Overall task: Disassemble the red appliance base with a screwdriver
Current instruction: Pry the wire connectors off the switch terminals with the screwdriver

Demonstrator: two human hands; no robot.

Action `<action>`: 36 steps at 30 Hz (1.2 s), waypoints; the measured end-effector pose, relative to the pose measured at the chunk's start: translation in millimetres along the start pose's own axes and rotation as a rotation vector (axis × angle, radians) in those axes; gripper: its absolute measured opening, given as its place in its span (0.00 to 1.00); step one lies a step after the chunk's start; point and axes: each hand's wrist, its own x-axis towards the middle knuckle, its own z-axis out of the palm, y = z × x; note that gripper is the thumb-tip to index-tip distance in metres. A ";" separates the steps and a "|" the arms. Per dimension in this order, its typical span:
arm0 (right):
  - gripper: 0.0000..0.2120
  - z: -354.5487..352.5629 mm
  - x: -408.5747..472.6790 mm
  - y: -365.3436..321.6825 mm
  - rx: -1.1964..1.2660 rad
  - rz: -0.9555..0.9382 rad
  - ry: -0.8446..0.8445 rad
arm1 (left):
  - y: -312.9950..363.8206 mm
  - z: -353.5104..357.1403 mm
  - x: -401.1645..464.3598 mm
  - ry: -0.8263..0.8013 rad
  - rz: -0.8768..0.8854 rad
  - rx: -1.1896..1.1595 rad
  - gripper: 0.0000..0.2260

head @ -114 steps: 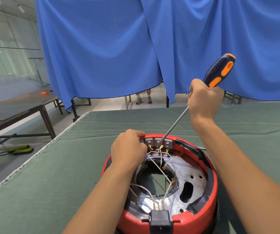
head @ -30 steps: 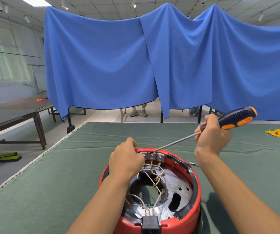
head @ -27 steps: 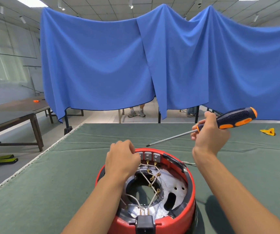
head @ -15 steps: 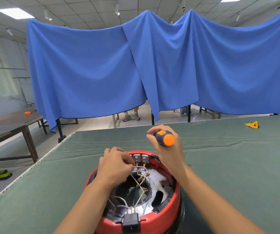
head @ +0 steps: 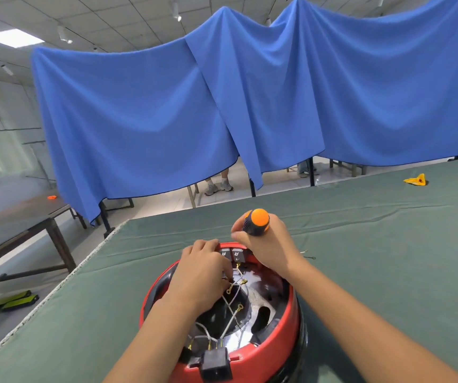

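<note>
The red appliance base (head: 272,352) lies open side up on the green table cloth, near the front edge. Inside it are a shiny metal plate, white wires with brass terminals (head: 234,299) and a black socket (head: 215,364) at the near rim. My left hand (head: 203,275) rests inside the far rim, fingers pinched at the wires by the grey switch blocks (head: 232,254). My right hand (head: 266,244) grips the screwdriver (head: 257,221) by its orange and black handle, held upright over the far rim. Its shaft and tip are hidden behind the hand.
The green cloth (head: 374,258) stretches right and back; its left edge (head: 64,283) drops to the floor. A yellow scrap (head: 415,180) lies far right. A loose wire piece (head: 308,257) lies right of the base. Blue curtains (head: 222,114) hang behind, with a person's feet below. A brown table (head: 15,225) stands left.
My right hand swung the screwdriver from slanted, tip lifted off the base, to upright over the far rim. My left hand moved from the rim onto the wires. The camera tilted up and left.
</note>
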 end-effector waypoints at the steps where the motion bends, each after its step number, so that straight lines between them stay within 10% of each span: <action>1: 0.10 -0.7 -0.3 -0.1 0.017 0.018 0.000 | 1.2 0.4 1.1 0.012 0.023 0.032 0.08; 11: 0.08 -0.3 -1.7 -0.5 0.070 0.032 0.027 | 1.6 1.3 -3.3 0.076 0.194 0.241 0.09; 21: 0.12 1.4 0.0 1.2 0.095 0.016 -0.019 | -1.4 -4.9 -12.7 0.205 -0.028 -0.599 0.04; 36: 0.13 -3.3 -6.2 -9.0 0.365 -0.010 0.024 | -3.9 -6.4 -11.5 0.449 -0.230 -0.698 0.09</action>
